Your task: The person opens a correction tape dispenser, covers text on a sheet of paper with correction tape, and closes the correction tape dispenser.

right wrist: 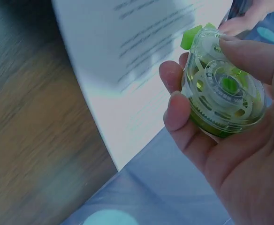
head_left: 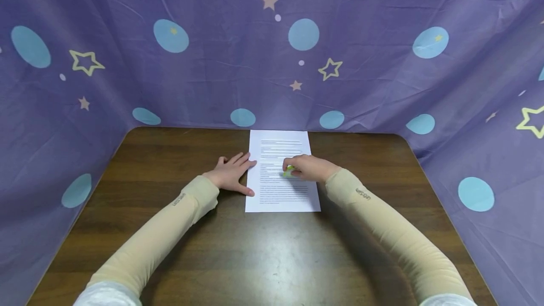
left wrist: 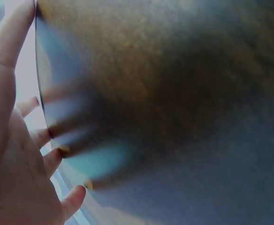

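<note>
A printed sheet of paper (head_left: 282, 202) lies on the brown table, its far edge near the curtain. My left hand (head_left: 231, 174) is spread at the sheet's left edge, with the thumb and some fingertips on the paper; the left wrist view shows the straight fingers (left wrist: 45, 136). Over the middle of the text, my right hand (head_left: 312, 168) grips a clear and green correction tape (right wrist: 226, 89). The thumb lies on one side of its case, and fingers curl round the other. In the head view the hand mostly hides the correction tape (head_left: 289, 170), so contact with the paper cannot be told.
The wooden table (head_left: 272, 259) extends around the sheet on both sides and toward me. A purple curtain (head_left: 238, 74) with stars and blue dots hangs behind the table and along its left and right sides.
</note>
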A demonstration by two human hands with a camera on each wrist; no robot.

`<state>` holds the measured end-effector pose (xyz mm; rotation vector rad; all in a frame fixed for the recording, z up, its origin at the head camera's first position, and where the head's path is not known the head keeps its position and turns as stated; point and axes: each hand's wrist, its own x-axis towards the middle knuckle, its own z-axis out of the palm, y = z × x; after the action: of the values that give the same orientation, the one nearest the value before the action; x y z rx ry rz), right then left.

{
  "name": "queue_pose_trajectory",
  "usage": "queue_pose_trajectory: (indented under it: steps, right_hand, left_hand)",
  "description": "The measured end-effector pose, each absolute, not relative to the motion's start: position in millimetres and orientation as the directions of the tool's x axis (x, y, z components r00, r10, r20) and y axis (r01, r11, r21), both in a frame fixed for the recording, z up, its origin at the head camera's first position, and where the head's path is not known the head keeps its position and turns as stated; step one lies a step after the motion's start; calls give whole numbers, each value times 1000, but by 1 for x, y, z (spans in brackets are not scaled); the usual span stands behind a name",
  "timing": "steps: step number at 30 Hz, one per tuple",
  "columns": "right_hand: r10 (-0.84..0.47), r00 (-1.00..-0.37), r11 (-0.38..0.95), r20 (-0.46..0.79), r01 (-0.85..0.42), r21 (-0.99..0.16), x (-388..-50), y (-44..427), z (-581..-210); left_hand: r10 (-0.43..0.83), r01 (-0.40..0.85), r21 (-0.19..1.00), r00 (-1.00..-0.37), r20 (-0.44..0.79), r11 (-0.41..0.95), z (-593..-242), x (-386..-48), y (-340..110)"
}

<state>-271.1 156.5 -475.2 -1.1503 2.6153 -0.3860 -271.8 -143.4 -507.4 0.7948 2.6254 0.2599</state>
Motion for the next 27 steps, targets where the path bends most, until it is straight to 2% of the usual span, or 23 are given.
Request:
queue_pose_trajectory:
  steps: [15, 27]
  right_hand:
    - [-827, -561, 533, -22, -772, -346, -269, 113, -484]
    - [-830, -552, 542, -76, -767, -344, -270, 92, -486]
  left_hand:
    - [578, 506, 287, -763, -289, 813, -522, -281, -147]
    - [571, 512, 259, -766, -294, 819, -518, -279, -145]
